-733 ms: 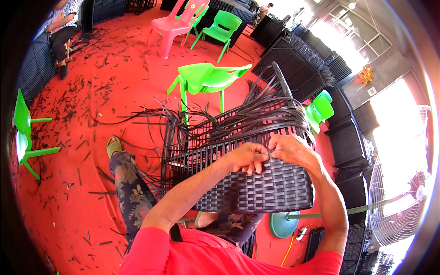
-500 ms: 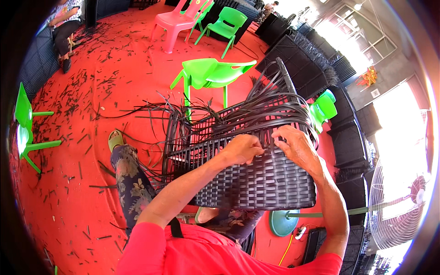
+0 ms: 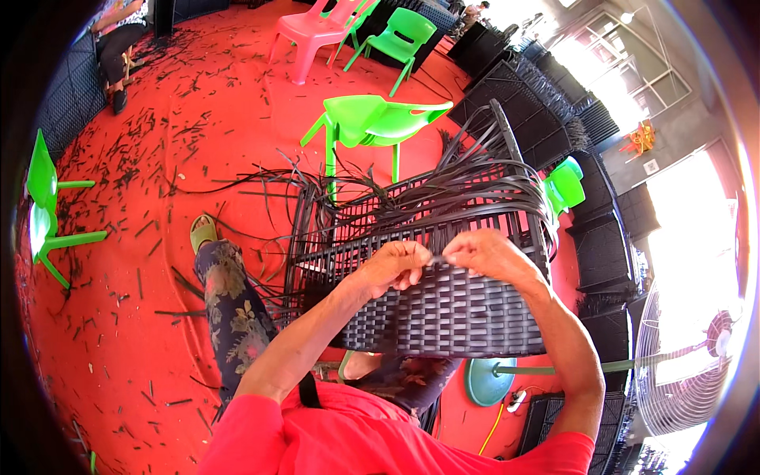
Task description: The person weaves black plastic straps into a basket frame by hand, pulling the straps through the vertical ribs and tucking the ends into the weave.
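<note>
Woven panel [image 3: 451, 313], black wicker, frame centre, resting over the person's lap. Left hand [image 3: 393, 267] and right hand [image 3: 484, 253] meet at its upper woven edge, fingertips of both pinched on 1 dark strand [image 3: 436, 258] between them. Loose strands [image 3: 467, 186] fan above. Green chair [image 3: 372, 123] behind, upper centre.

Fingertips of left hand [image 3: 393, 267] and right hand [image 3: 483, 255]: curled under, grip undeterminable. Woven panel [image 3: 451, 317]: lower edge hidden behind arms. Standing fan [image 3: 681, 380]: cut by rim. Seated person [image 3: 119, 32]: cropped at top edge.
</note>
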Demonstrator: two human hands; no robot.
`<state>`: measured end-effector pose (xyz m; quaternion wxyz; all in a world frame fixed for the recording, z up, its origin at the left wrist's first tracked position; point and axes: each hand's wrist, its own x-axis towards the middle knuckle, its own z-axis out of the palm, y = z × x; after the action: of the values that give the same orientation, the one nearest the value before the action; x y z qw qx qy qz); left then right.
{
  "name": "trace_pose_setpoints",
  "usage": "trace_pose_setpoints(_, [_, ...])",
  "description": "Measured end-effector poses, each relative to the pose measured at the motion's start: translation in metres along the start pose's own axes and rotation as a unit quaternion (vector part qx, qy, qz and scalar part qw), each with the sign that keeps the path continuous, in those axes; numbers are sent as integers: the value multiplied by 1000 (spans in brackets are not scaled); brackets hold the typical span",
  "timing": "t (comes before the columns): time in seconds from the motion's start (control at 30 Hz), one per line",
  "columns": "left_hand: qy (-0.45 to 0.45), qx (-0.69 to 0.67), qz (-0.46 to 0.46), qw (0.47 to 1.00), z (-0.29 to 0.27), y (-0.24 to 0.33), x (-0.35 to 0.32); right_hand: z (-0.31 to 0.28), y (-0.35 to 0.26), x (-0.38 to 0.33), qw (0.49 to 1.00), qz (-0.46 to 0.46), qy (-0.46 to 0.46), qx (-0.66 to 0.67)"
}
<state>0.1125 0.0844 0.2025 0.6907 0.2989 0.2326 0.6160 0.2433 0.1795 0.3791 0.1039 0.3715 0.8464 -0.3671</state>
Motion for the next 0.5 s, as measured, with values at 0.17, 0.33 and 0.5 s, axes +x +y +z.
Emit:
trace_pose_setpoints(0.17, [-17,30,-84,996,15,2,14,-13,-7,-4,995,18,30,-92])
trace_pose_setpoints(0.33, [-64,102,-132,984,22,4,34,-2,2,11,963,15,41,-267])
trace_pose_setpoints(0.5, [-16,104,-115,988,14,-3,35,5,17,9,972,-37,90,-215])
